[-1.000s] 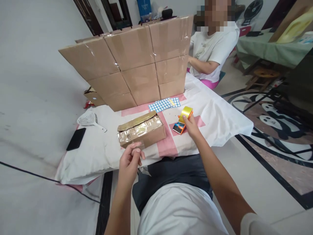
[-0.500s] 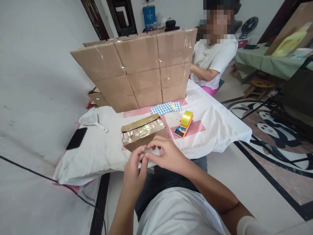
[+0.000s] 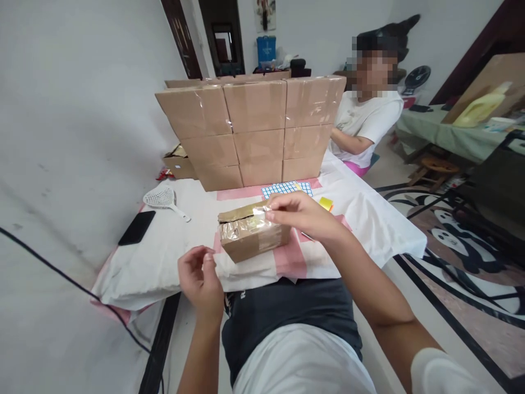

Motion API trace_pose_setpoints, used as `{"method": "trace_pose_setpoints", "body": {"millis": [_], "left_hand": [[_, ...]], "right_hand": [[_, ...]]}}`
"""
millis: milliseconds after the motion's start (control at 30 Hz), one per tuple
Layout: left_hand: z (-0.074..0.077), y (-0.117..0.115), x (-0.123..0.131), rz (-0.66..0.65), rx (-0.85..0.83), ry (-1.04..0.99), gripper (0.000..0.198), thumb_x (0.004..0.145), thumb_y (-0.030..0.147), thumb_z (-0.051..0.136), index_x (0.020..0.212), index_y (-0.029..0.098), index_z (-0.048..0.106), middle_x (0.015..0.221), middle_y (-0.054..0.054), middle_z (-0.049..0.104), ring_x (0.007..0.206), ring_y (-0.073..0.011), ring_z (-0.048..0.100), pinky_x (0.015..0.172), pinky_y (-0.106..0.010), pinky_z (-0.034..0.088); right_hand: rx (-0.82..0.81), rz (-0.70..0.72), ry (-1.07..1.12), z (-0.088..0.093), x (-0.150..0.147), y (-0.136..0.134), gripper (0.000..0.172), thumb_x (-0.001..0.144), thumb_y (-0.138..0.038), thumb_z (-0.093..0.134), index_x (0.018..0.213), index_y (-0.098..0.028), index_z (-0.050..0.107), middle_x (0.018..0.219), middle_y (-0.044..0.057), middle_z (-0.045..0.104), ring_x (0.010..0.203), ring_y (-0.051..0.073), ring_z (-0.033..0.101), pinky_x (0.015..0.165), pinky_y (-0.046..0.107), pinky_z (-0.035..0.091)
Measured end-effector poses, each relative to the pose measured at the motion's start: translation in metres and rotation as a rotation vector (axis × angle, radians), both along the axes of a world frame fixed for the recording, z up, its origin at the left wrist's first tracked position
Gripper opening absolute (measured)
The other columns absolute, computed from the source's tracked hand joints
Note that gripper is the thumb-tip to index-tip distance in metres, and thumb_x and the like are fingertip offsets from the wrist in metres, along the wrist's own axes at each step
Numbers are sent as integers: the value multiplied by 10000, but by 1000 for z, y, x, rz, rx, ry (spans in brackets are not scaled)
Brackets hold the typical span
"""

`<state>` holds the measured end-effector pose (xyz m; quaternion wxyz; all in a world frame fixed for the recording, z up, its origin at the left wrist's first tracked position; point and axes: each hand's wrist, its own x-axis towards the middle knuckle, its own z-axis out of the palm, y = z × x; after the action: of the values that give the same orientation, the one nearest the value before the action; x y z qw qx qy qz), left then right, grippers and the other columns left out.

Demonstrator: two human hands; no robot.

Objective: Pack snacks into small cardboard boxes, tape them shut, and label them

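A small brown cardboard box [image 3: 252, 243] with shiny clear tape along its top edge lies at the table's near side. A gap runs under its top flap. At the box's top right end is my right hand [image 3: 305, 214], thumb and fingertips pinched close together. A bright, glossy patch shows at those fingertips, but I cannot make out what they hold. My left hand [image 3: 200, 279] is off the box to the lower left, fingers loosely curled, thumb apart, nothing visible in it. Behind my right hand, a yellow tape roll [image 3: 326, 203] on its dispenser is mostly hidden.
A tall wall of taped cardboard boxes [image 3: 258, 131] stands across the table. A blue-and-white checked sheet [image 3: 283, 189] lies before it. To the left are a white slotted scoop [image 3: 162, 198] and a black phone-like slab [image 3: 137, 227]. A person [image 3: 367, 126] sits beyond the right side.
My hands were together in front of the box. They have parted: the right rose to the box's top right end, the left moved left. The view has also shifted.
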<state>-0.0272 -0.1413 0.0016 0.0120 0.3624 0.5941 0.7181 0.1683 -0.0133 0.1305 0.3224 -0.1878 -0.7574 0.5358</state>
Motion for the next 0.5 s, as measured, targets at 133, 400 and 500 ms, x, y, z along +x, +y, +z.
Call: {"method": "trace_pose_setpoints", "body": {"millis": [133,400,500], "left_hand": [[-2,12,-9,272,196,447,274,887,264,584,1147,178,587,1144,-119,615,1104,-265,590,960,-449,457],[-39,39,12,-50,-246,946,382,901,174,602,1275,237,642,1278,-74,722,1233,-254,632,1174,-457,252],[-48,40,14,-60,-260,915,441,886,151,602,1318,236,627,1316,-81,703,1275,-267,613,1197,-482,222]], "right_hand": [[-43,23,-92,-17,-54,43,263,799,-402,728,732,-149,706,691,-16,579,681,119,486,637,265,351],[287,-22,-474,-79,-116,97,145,819,-213,650,766,-119,746,720,6,664,694,122,556,658,241,386],[365,-54,-503,-82,-116,95,102,807,-183,686,727,-129,719,824,33,655,786,138,557,732,255,387]]}}
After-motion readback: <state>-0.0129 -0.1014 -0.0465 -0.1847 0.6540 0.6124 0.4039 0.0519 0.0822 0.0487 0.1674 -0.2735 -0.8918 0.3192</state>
